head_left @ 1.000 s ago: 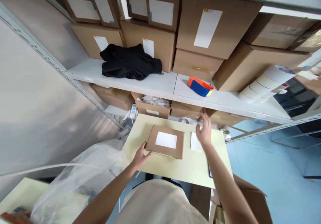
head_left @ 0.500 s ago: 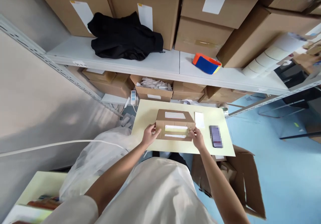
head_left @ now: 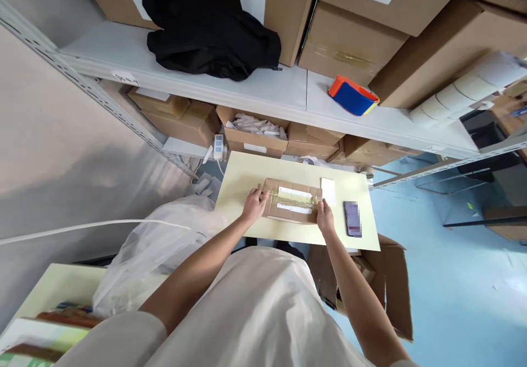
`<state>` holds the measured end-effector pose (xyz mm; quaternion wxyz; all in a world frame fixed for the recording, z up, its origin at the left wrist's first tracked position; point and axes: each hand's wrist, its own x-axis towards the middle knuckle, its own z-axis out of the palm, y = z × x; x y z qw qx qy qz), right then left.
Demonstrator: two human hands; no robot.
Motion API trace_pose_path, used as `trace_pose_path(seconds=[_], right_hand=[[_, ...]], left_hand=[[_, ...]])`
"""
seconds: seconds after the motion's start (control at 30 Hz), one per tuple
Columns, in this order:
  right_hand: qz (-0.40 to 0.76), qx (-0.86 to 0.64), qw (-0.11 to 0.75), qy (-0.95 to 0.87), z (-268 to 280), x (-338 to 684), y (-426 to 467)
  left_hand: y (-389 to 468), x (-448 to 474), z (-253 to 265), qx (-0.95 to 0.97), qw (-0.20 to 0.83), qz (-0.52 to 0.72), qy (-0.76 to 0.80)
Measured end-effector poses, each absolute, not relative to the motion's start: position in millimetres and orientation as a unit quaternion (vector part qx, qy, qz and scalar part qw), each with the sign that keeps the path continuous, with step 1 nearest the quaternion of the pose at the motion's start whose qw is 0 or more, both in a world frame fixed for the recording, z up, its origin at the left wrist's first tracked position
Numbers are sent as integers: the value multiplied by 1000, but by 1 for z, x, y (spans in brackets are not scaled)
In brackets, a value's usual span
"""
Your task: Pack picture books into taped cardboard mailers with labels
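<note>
A small brown cardboard box [head_left: 272, 209] is between my two hands over the pale yellow table [head_left: 239, 172]. Its upper face carries two white label strips, with clear shiny tape running lengthwise between them. My left hand [head_left: 254, 204] grips the left end, fingers bent at the upper corner. At the opposite end, my right hand [head_left: 325, 217] is closed around the edge near the tape's end. The box's underside is hidden, so I cannot tell whether it touches the table. A white card [head_left: 328, 190] lies just beyond my right hand, and a phone [head_left: 352, 219] rests farther right.
Behind the table stands a grey shelf [head_left: 247, 88] with large cartons, a black garment [head_left: 214, 38], a blue and orange band [head_left: 353, 97] and white rolls [head_left: 465, 92]. Clear plastic sheeting [head_left: 160, 241] bulges at left. An open carton [head_left: 395, 284] sits on the floor at right.
The box has been rolled away from me, so its taped face with the two strips now points up. Both hands keep hold of its ends. The camera view has shifted slightly.
</note>
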<state>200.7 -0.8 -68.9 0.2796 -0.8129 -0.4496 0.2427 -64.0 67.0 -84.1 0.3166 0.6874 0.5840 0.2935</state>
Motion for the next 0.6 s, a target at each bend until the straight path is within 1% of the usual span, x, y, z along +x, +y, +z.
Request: trace_pose_path(seconds=[0.13,0.33,0.4,0.47,0.53,0.6], right_hand=[[256,-785,314,-468,-73,207,-9],[244,-755,323,-516,-76,212,4],[252,-747,327,-522,-76,213,9],[268,-735,335,-526,-78,216,12],[290,-722,349,-523,-82,227,11],[300,-725,357,-507,-91,245,9]], left_hand=[[54,-65,-86,672,341,329,569],[55,-60,-85,650,345,360,574],[59,-59,-81,657,310,351,591],[63,-56,-73,675,250,339,605],[64,-49,-63,699,193,329,605],[66,-35,-52,716,158,324,597]])
